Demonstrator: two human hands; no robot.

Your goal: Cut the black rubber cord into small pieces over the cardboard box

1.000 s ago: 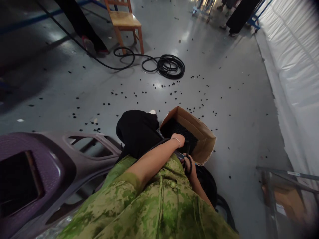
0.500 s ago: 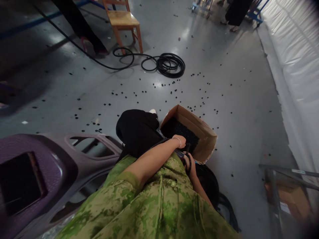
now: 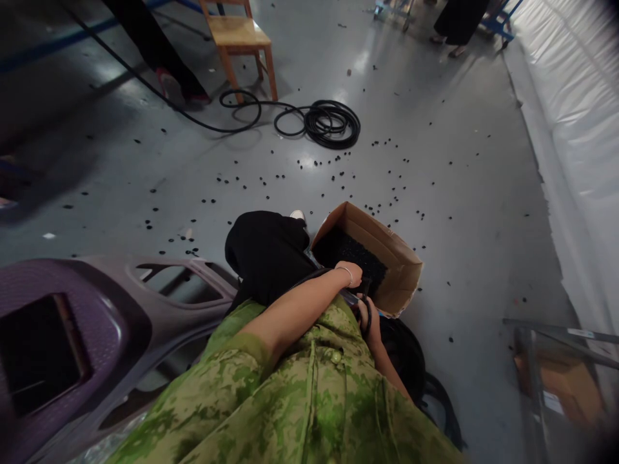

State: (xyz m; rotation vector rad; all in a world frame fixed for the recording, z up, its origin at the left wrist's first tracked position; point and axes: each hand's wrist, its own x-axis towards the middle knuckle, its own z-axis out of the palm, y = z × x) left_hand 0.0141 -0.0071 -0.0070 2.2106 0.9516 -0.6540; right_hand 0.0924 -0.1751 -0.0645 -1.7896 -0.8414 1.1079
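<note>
My left hand (image 3: 350,274), with a bracelet at the wrist, is closed over the near side of an open cardboard box (image 3: 405,269). What its fingers pinch is too small to make out. Just below and to the right, my right hand (image 3: 372,325) is wrapped round a black-handled tool (image 3: 368,313) that looks like scissors. The tool's front end points into the box, close to my left fingertips. Many small black pieces (image 3: 365,258) lie inside the box.
A purple plastic stool or chair (image 3: 109,283) at the left bears a dark phone (image 3: 41,351). Small black pieces dot the floor. Beyond are a coiled black hose (image 3: 331,122), a wooden chair (image 3: 239,33) and people's legs. A carton (image 3: 568,386) stands lower right.
</note>
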